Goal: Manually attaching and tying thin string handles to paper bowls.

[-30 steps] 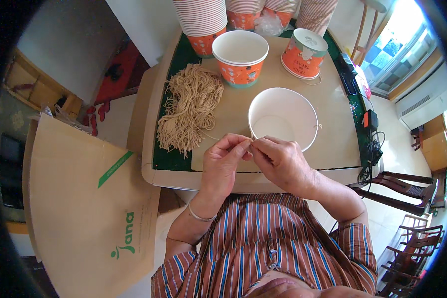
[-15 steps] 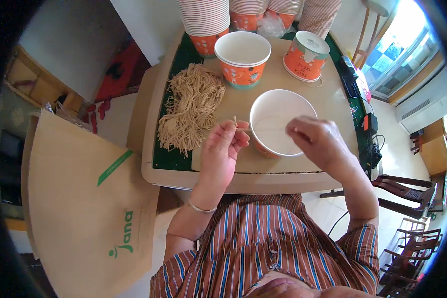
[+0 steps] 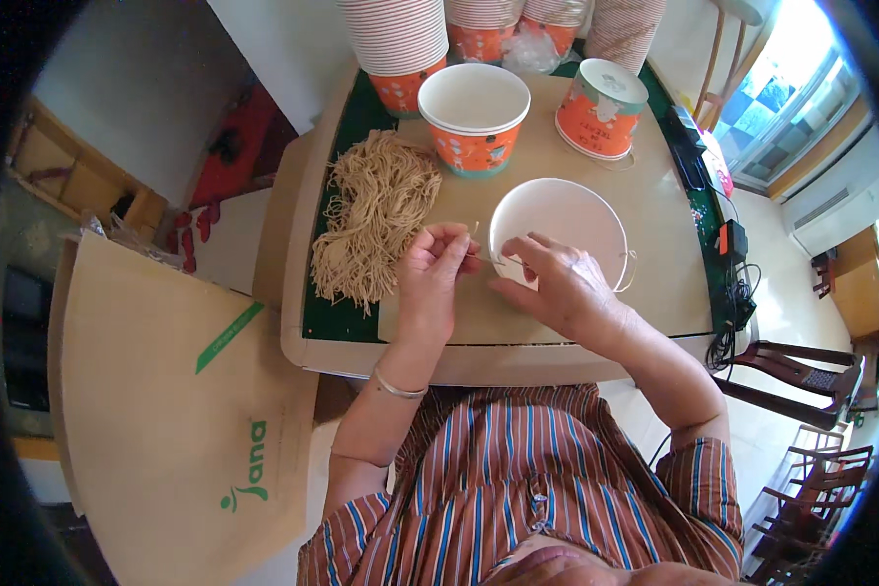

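Pinching string (image 3: 479, 256) beside white cup (image 3: 560, 220)

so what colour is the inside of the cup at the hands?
White inside, seen in the head view: cup.

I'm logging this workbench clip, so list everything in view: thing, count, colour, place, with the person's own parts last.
white bowl: one, white inside, table centre, under the right hand's fingertips
open cup: one, orange with white inside, upright behind the bowl
overturned cup: one, orange, lying tilted at the back right
cup stacks: several, orange with pale rims, along the table's far edge
string bundle: one pile, tan, on the table's left part
thin string: one strand, tan, pinched between both hands
table: one, tan top over green
cardboard sheet: one, brown with green print, left of the table
wooden chairs: some, dark, lower right
bracelet: one, silver, left wrist
left hand: pinching the string
right hand: pinching the string at the bowl's rim
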{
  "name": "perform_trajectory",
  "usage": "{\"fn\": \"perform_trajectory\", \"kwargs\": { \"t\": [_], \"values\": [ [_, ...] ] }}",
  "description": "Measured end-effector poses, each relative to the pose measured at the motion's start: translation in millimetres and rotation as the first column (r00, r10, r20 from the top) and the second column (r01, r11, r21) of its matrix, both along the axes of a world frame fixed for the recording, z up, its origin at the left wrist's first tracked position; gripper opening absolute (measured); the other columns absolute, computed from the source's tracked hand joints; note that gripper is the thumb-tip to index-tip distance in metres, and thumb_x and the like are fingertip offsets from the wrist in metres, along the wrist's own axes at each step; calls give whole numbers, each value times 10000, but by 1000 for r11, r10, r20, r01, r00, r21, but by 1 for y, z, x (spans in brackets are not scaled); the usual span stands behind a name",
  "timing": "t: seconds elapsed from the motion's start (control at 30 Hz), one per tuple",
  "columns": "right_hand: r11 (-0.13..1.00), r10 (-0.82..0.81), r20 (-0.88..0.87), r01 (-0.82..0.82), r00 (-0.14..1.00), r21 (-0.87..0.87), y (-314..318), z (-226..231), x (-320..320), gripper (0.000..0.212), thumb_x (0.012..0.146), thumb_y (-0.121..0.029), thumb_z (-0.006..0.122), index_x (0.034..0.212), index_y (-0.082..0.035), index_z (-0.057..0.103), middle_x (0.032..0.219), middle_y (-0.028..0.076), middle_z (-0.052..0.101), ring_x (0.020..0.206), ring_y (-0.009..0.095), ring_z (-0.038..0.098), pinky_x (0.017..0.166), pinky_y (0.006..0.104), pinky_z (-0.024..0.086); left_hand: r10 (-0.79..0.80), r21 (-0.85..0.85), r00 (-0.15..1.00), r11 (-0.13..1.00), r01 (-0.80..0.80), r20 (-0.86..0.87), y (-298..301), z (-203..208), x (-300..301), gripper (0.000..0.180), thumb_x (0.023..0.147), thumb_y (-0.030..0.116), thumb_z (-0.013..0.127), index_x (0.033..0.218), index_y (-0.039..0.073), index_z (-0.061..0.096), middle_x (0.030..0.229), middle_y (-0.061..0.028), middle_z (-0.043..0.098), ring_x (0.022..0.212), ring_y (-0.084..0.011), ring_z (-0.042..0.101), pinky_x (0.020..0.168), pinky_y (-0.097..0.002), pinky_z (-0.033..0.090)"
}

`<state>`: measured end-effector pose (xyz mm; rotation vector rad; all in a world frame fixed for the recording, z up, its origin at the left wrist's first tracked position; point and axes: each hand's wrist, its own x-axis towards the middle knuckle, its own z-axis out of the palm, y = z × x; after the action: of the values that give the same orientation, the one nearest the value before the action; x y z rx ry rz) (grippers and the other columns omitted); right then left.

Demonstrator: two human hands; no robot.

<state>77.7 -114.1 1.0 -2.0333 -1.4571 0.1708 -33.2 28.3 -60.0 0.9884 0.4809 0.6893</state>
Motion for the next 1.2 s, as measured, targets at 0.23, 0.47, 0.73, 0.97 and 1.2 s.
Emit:
{"fn": "perform_trajectory", "kwargs": {
  "t": [0.23,0.47,0.73,0.97,1.2],
  "values": [
    [1000,-11,-1,11,1000,-22,-7,-5,-5,258,859,-178,702,1073,-48,642,661,102,603,600,270,627,586,384,509,15,264,997,964,6,-76,-4,6,-2,257,923,18,624,1178,26,586,928,-17,646,845,-96,621,767,-243,504],
    [999,-35,-115,30,993,-39,-33,15,-4,241,861,-129,668,1078,-39,617,742,141,648,634,278,655,593,400,516,-14,546,991,833,86,-135,-19,20,-8,381,897,-21,619,1271,34,565,895,12,622,821,-60,576,786,-222,476],
    [998,0,-245,16,969,64,-60,8,-1,354,832,-32,680,1175,-22,594,656,58,543,541,151,530,501,307,435,7,721,999,693,28,-45,-36,42,-6,541,859,-52,630,1377,67,530,883,-11,615,824,-96,573,814,-262,494],
    [991,68,-286,-32,956,129,-71,6,-3,439,797,30,674,1224,-1,577,699,35,555,562,106,522,495,263,424,85,889,996,458,-33,-7,-42,46,-2,571,846,-60,635,1392,55,517,876,-44,627,827,-135,587,819,-287,486],
    [988,93,-322,-46,942,149,-78,4,0,466,783,46,656,1239,5,572,720,38,563,571,97,520,497,245,417,110,911,994,407,-57,13,-50,51,-1,614,805,-79,658,1386,83,541,846,-40,621,811,-167,581,792,-308,488]
  ]
}}
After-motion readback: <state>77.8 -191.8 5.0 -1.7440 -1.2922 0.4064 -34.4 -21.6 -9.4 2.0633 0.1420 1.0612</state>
